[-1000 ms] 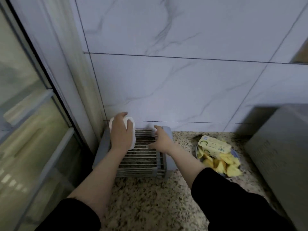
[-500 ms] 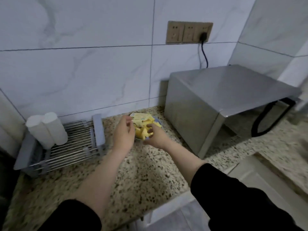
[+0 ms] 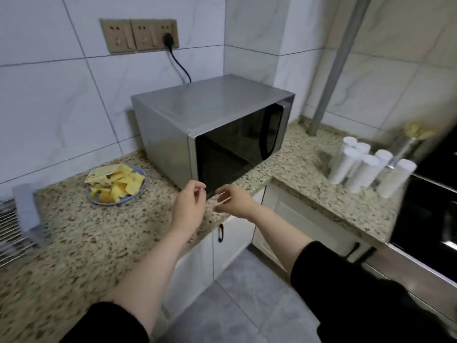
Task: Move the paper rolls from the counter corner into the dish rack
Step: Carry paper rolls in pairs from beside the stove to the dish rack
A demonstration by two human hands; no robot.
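Observation:
Several white paper rolls [image 3: 363, 169] stand upright in a cluster on the speckled counter at the right, near the corner. The dish rack [image 3: 22, 219], grey ends with metal bars, shows only partly at the left edge; its contents are out of frame. My left hand [image 3: 189, 206] and my right hand [image 3: 228, 201] hover side by side over the counter's front edge, just in front of the microwave. Both hold nothing, fingers loosely curled and apart.
A steel microwave [image 3: 215, 129] fills the counter's middle, plugged into a wall socket [image 3: 168, 38]. A blue plate of yellow snacks [image 3: 115, 184] sits left of it. A grey pipe [image 3: 329, 78] rises in the corner. A black cooktop [image 3: 430, 214] lies at the right.
The view has swung right, from the rack to the microwave and corner. Both hands left the rack, passed the snack plate and now sit in front of the microwave, empty.

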